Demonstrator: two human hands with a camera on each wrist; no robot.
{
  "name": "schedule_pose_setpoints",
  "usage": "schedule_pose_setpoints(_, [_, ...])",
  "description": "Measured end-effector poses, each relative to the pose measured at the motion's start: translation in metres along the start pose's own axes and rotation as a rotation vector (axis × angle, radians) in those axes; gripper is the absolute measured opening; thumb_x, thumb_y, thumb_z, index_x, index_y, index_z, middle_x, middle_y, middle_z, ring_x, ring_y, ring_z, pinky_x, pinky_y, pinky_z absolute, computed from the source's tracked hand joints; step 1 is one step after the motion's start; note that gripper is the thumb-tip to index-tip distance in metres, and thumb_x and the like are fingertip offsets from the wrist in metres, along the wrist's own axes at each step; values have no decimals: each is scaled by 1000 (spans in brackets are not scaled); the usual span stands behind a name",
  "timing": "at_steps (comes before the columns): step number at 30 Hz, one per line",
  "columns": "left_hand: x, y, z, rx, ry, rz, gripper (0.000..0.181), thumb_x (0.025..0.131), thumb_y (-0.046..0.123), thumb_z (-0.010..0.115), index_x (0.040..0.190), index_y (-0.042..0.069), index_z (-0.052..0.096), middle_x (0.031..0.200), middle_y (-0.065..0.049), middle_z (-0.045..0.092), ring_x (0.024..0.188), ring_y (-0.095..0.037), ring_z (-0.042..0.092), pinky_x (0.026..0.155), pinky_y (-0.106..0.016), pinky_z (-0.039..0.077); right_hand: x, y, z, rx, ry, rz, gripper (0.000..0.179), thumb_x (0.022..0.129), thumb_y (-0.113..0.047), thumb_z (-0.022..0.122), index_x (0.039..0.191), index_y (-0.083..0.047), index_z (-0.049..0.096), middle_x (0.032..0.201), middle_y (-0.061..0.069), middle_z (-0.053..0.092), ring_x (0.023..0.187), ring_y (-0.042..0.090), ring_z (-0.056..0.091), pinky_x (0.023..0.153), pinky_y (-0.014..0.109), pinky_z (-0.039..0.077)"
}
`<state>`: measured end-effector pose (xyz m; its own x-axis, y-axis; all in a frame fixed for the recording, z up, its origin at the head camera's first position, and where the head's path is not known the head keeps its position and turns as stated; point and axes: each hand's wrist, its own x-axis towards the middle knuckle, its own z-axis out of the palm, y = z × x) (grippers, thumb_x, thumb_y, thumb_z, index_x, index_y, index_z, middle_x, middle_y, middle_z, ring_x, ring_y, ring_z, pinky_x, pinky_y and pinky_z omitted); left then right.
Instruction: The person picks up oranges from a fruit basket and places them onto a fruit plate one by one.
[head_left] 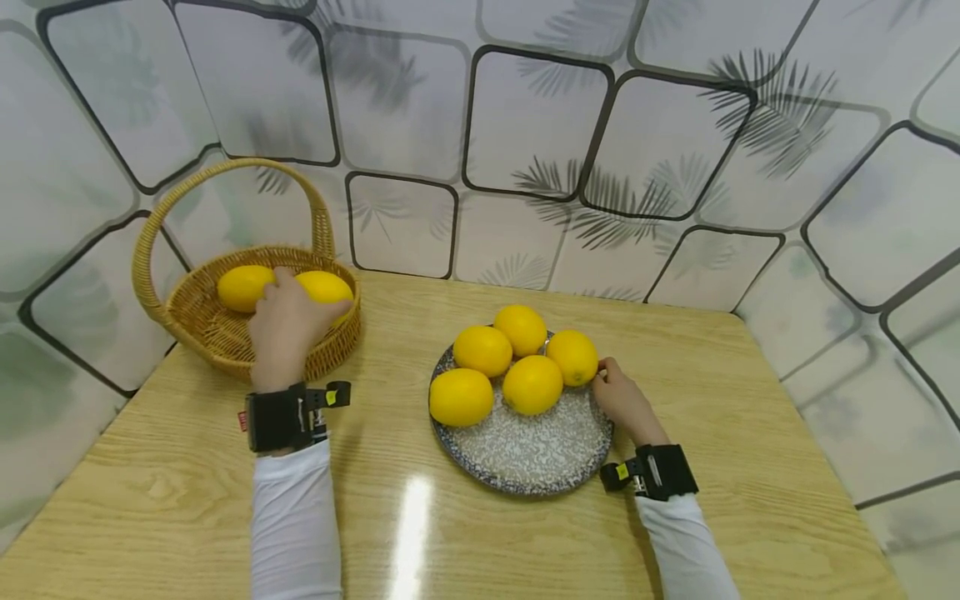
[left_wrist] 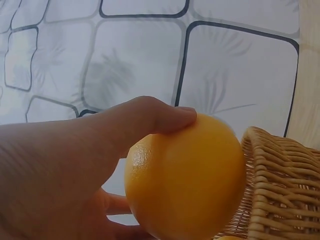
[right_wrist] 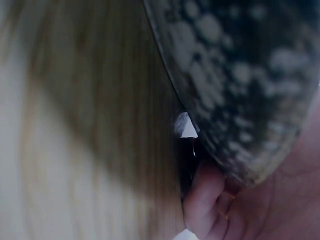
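My left hand [head_left: 287,323] is at the wicker basket [head_left: 333,352] on the left, gripping a yellow lemon [head_left: 327,287] near the rim. In the left wrist view, the thumb lies over the top of this lemon [left_wrist: 187,177], with fingers partly hidden behind it. A second lemon [head_left: 244,288] sits inside the basket. My right hand [head_left: 624,402] holds the right edge of a speckled grey plate [head_left: 528,454]. The right wrist view shows its fingers [right_wrist: 204,192] curled beneath the plate's rim [right_wrist: 240,125]. Several lemons [head_left: 532,385] lie on the plate's back and left part.
The wooden table [head_left: 420,542] carries both basket and plate. A tall handle [head_left: 146,250] arches over the basket. Patterned wall covering [head_left: 405,108] closes off the back and both sides. Bands with small devices [head_left: 279,419] are strapped to both wrists.
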<state>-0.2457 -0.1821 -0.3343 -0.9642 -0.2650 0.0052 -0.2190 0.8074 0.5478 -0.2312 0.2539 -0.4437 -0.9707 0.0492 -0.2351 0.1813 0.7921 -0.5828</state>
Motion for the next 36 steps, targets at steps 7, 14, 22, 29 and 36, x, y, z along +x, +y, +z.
schedule_pose_setpoints(7, [-7,9,-7,-25,-8,23,101,80,53,64,145,-10,19,132,-40,44,114,-52,48,90,-69,44,1,0,-2,-4,6,5,47,101,-25,28,140,0,36,135,32,51,107,40,54,85,53,48])
schedule_pose_setpoints(14, [-12,20,-9,-21,-36,94,99,79,52,64,145,-8,21,130,-38,45,109,-50,50,87,-68,45,0,0,-1,15,0,16,47,102,-26,28,140,-1,35,137,31,50,111,40,52,89,56,46])
schedule_pose_setpoints(22, [-17,29,-6,11,-103,187,95,77,50,68,145,-1,27,129,-33,49,109,-46,52,85,-64,47,0,0,-1,15,-8,18,47,101,-27,28,140,0,35,138,31,49,113,41,52,91,57,46])
schedule_pose_setpoints(29, [-21,38,-3,70,-165,262,96,77,50,68,146,-1,27,127,-30,53,103,-42,56,82,-60,48,-1,-1,-1,15,-3,4,47,101,-26,28,139,1,36,138,32,50,112,41,52,90,57,47])
schedule_pose_setpoints(36, [-24,44,0,86,-211,325,95,77,50,68,147,0,28,132,-27,53,104,-38,56,84,-59,48,-1,-1,-3,25,-5,6,47,101,-26,29,140,1,35,139,32,49,114,41,51,92,58,46])
